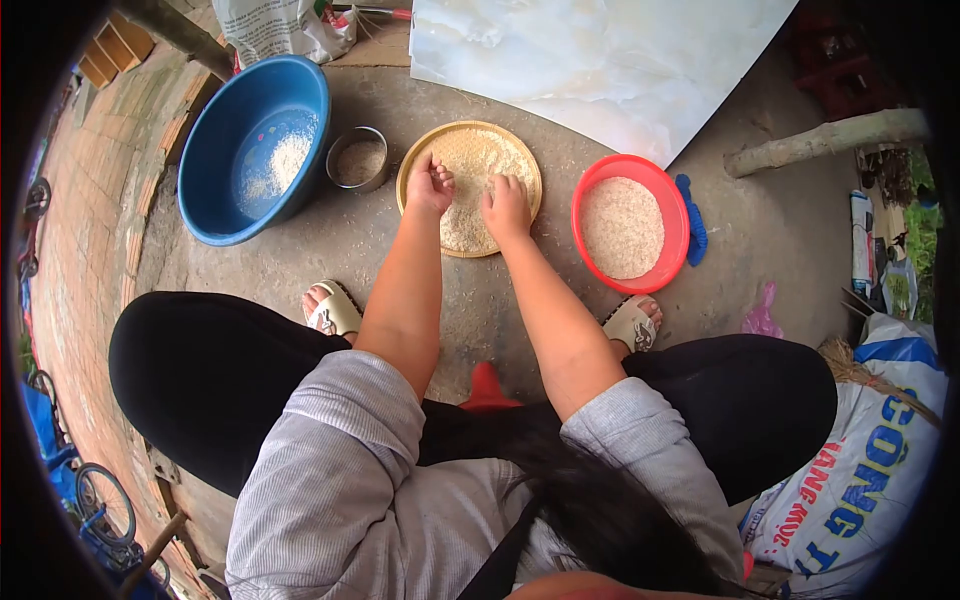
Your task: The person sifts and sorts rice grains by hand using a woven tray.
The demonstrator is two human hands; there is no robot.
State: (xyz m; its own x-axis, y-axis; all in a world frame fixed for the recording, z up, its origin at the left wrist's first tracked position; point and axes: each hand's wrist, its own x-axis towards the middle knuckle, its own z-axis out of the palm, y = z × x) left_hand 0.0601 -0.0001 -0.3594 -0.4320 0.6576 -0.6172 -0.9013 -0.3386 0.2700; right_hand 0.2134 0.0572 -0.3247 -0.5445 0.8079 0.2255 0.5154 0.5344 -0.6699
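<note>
A round woven tray with a yellowish rim lies on the floor in front of me, pale grain spread over it. Over its left part is my left hand, fingers curled together; whatever they may hold is too small to make out. My right hand is over the right part of the tray, its bent fingers down at the grain. Whether grain is between them is hidden. To the right stands a red basin full of pale grain. A small metal bowl with brownish grain sits left of the tray.
A large blue basin holding some white grain is at the left. Behind the tray lies a marbled sheet. A blue cloth touches the red basin's right side. A wooden post and a printed sack are at the right.
</note>
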